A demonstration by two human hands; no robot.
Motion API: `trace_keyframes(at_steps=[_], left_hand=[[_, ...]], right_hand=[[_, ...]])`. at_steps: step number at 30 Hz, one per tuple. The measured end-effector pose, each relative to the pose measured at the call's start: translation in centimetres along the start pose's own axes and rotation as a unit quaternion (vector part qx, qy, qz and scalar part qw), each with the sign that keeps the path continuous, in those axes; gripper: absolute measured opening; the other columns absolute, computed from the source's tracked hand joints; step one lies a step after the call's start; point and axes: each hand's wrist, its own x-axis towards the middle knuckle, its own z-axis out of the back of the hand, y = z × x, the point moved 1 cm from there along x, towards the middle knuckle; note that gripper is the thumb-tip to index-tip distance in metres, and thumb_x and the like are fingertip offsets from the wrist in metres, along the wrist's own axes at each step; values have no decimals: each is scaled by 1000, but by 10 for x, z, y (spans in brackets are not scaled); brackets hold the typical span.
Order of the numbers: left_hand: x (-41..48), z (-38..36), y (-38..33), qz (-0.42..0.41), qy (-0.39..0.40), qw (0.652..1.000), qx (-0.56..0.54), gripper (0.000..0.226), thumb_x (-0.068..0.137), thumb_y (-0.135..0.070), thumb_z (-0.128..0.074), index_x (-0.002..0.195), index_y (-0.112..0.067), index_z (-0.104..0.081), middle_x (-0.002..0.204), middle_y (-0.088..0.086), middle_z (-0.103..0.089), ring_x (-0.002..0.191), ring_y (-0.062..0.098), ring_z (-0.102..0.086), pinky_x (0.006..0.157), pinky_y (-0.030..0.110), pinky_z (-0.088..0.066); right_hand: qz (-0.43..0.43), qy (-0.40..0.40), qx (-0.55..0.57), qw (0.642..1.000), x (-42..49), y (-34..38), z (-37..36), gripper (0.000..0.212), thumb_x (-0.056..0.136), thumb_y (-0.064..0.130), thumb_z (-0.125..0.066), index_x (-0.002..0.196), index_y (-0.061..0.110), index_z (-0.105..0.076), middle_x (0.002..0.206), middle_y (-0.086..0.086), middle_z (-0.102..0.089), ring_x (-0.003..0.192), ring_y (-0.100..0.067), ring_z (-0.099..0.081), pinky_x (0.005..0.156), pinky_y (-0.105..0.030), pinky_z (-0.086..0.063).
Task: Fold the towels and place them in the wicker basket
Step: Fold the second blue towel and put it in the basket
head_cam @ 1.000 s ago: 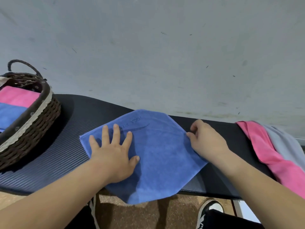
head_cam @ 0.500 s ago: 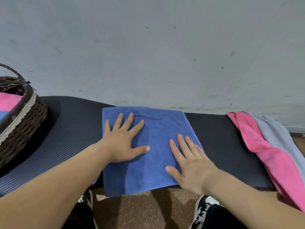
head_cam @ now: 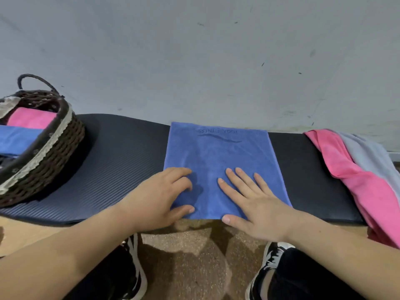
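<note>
The blue towel (head_cam: 218,161) is laid mid-mat (head_cam: 121,161), long axis running near edge to far edge, printed end at the far edge. The right hand (head_cam: 255,204) is pressed flat on it, fingers spread. The left hand (head_cam: 160,198) is curled on its left edge; whether it grips cannot be told.

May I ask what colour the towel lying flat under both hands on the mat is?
The towel is blue, best seen in the head view.

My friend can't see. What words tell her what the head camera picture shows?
A person's left hand and right hand rest on a blue towel spread on a dark mat. Left of it, a wicker basket holds folded towels, pink and blue; a loose pink towel and a grey towel lie at the right.
</note>
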Motion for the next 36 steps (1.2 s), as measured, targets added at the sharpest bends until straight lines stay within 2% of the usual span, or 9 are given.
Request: trace_keyframes(at_steps=[4,8,13,17,20,23,29,34,36], left_hand=[[-20,-2,0,-24,33,999,14,47,80,-64,-72,92,-24,-49,141,0,-50,128,17,-50,97,20,-40],[-23,1,3,-28,36,999,-11,20,86,-32,-72,93,-23,-54,145,-2,-50,132,17,-51,99,27,-48],[-25,20,8,69,42,990,-117,11,99,-40,-61,101,-30,-64,144,-17,-57,132,3,-52,105,33,-47],[-31,30,12,123,35,977,-168,13,98,-44,-61,105,-35,-67,103,-19,-72,91,4,-67,83,38,-55],[-33,36,11,151,26,972,-180,11,97,-42,-63,89,-35,-65,79,-13,-67,68,9,-59,67,33,-51],[-34,45,9,173,55,955,-234,14,97,-39,-66,88,-28,-67,75,-4,-70,64,7,-57,69,36,-51],[-28,62,3,195,51,912,-357,15,96,-24,-69,88,-12,-73,80,9,-75,65,7,-60,63,21,-47],[-7,62,19,238,-49,914,-325,11,97,-28,-68,92,-21,-75,86,1,-77,79,21,-73,74,36,-59],[6,59,26,256,-90,921,-281,10,96,-32,-68,90,-25,-74,82,-2,-77,80,21,-73,77,40,-58]], right_hand=[[20,-77,-26,997,-6,-7,-15,74,102,71,-18,161,37,12,167,9,25,152,-12,29,127,-49,7],[39,-110,-26,993,-17,-19,-22,77,101,73,-22,163,34,3,170,9,16,156,-11,19,128,-43,4],[45,-162,-5,986,-35,-36,-20,67,104,63,-30,160,27,-31,170,3,-16,157,-14,-14,127,-39,-17],[-27,-220,131,966,-52,-42,-6,52,101,61,-43,137,31,-65,147,16,-56,137,3,-48,111,-34,-47],[-86,-213,265,936,-65,-42,14,21,95,44,-66,111,37,-78,108,19,-77,96,-2,-72,88,-32,-55],[-94,-141,355,919,-71,-49,28,7,95,26,-73,95,28,-80,88,8,-78,81,-12,-72,81,-42,-56],[-91,-28,499,861,-70,-66,46,11,95,9,-71,102,12,-78,100,-14,-79,92,-19,-71,88,-38,-55],[-151,-154,545,810,-41,-70,59,14,89,19,-78,92,5,-76,79,-15,-71,63,-25,-61,57,-36,-53],[-170,-232,541,791,-25,-73,65,15,87,18,-80,90,5,-76,83,-12,-75,72,-21,-67,64,-31,-57]])
